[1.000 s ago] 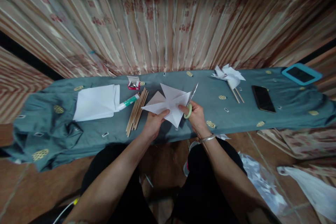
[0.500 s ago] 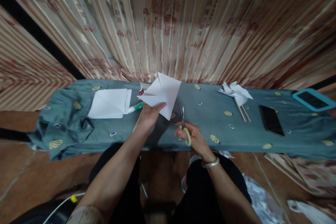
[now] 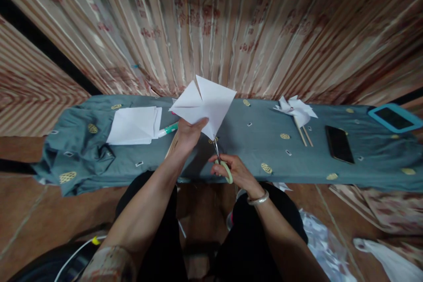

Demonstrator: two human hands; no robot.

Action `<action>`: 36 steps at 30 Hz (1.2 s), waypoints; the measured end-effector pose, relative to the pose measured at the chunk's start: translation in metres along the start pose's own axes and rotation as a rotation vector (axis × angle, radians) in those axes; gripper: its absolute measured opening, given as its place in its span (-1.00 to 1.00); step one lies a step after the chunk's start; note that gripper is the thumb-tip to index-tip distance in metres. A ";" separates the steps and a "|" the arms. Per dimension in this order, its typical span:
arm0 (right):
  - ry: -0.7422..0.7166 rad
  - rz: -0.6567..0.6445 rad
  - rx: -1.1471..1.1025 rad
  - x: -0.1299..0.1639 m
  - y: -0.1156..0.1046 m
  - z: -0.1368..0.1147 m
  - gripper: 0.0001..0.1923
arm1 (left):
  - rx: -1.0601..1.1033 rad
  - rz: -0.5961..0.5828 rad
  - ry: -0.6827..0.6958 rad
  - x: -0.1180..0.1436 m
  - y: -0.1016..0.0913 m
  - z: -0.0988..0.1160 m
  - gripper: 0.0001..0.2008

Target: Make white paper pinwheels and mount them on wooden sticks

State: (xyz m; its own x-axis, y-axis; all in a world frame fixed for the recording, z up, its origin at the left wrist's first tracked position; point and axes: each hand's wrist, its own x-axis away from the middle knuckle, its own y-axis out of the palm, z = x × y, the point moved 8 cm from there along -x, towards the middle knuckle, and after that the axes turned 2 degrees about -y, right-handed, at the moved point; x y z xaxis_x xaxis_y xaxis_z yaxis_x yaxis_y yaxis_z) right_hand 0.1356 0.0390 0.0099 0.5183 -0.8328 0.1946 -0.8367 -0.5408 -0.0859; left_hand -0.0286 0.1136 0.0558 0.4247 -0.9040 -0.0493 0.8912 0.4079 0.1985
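Head view, and the left hand (image 3: 187, 133) has a white cut paper square (image 3: 204, 103) lifted above the near edge of the cloth-covered bench (image 3: 363, 172), fingers pinched tight on its lower side, the sheet tilted with slits showing toward its middle. Right hand (image 3: 235, 169) sits just below it, fingers closed through the pale green handles of the scissors (image 3: 220, 162), blades pointing up and meeting the paper's bottom corner; whether the blades are parted I cannot tell. Over at the bench's left end lies a stack of white sheets (image 3: 134, 125), a green-and-white glue stick (image 3: 168, 130) just beside it. Toward the right end, a finished paper pinwheel (image 3: 295, 109) on its stick, then a dark phone (image 3: 339, 143), and a blue-framed tablet (image 3: 395, 117) at the far right corner
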 end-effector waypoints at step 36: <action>-0.029 0.013 -0.045 0.000 -0.001 -0.004 -0.47 | -0.067 -0.042 0.021 0.015 0.011 -0.003 -0.67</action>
State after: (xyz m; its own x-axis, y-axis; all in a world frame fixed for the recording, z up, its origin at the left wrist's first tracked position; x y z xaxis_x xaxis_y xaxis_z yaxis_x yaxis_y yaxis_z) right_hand 0.1355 0.0398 0.0137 0.5115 -0.8432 0.1652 -0.8503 -0.5244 -0.0438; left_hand -0.0119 0.1048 0.0539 0.3892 -0.9180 -0.0764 0.9167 0.3779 0.1295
